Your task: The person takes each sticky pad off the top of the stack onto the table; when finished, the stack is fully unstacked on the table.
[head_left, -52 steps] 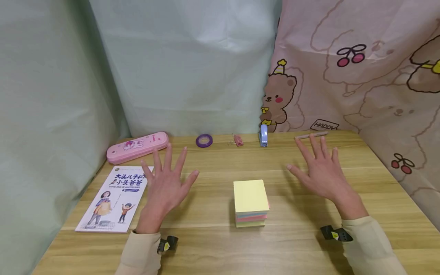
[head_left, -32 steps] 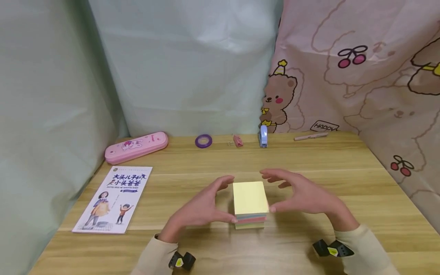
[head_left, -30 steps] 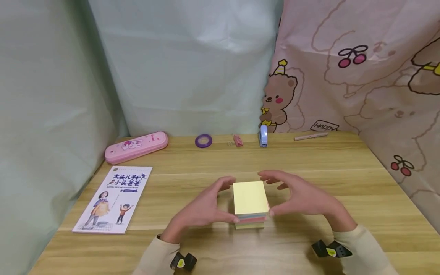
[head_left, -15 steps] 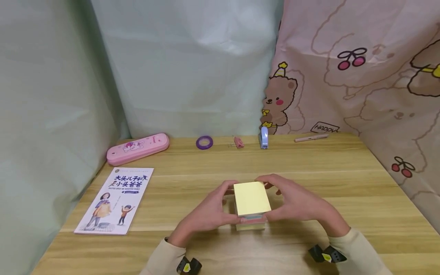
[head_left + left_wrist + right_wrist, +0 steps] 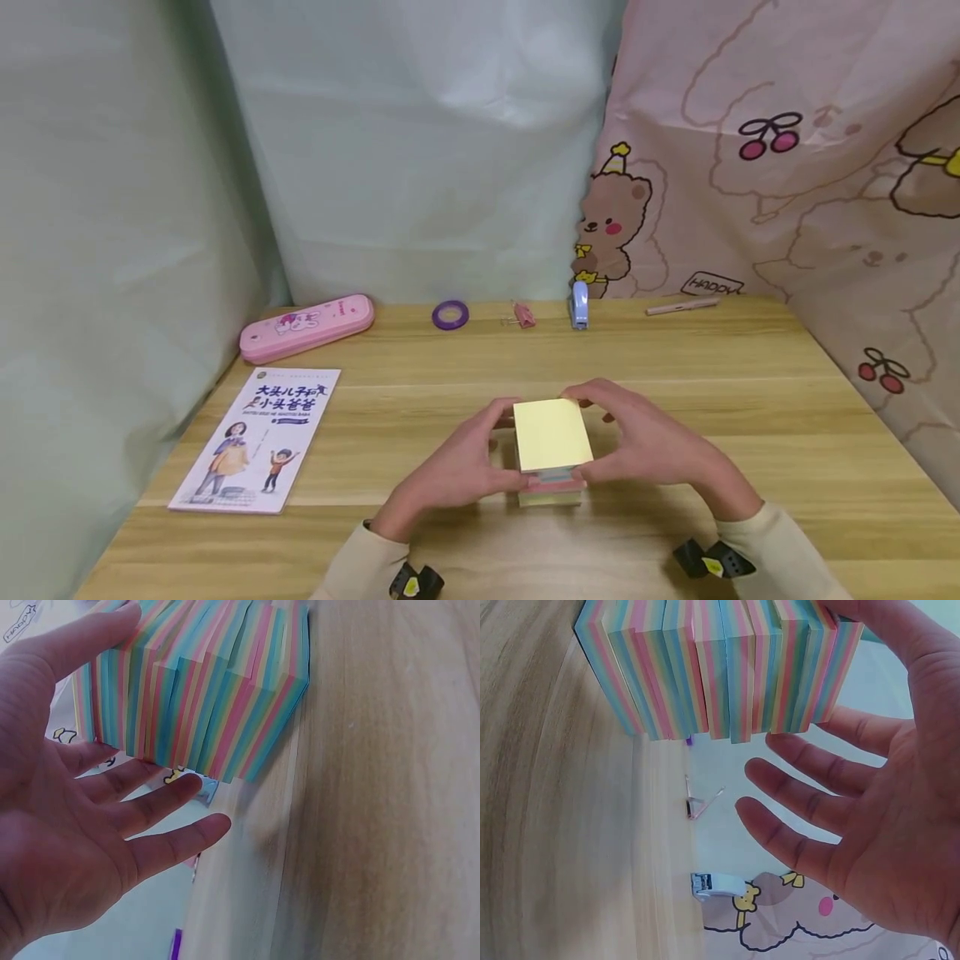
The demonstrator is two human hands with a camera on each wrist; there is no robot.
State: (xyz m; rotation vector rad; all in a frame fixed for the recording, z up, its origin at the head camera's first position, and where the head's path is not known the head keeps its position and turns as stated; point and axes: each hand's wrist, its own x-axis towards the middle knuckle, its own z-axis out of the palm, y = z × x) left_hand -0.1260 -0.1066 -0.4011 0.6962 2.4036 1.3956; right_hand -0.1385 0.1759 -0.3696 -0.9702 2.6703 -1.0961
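A tall stack of sticky notes (image 5: 553, 433) with a yellow top stands on the table in front of me. Its pads show blue, pink and yellow layers, slightly uneven, in the left and right wrist views. My left hand (image 5: 461, 458) grips the upper part from the left, thumb at the near face and forefinger around the far side. From the right, my right hand (image 5: 648, 437) holds it the same way. In the wrist views the lower fingers of the left hand (image 5: 90, 802) and the right hand (image 5: 885, 795) spread away from the pads.
Along the back edge of the wooden table (image 5: 420, 367) lie a pink pencil case (image 5: 307, 327), purple tape (image 5: 450, 315), a pink binder clip (image 5: 524, 315), a blue stapler (image 5: 580, 305) and a pen (image 5: 682, 307). A picture book (image 5: 255, 442) lies at the left. Curtains hang behind.
Both hands have come inward from spread positions over the table to the sides of the sticky note stack and closed around its upper part. The stack stays in place.
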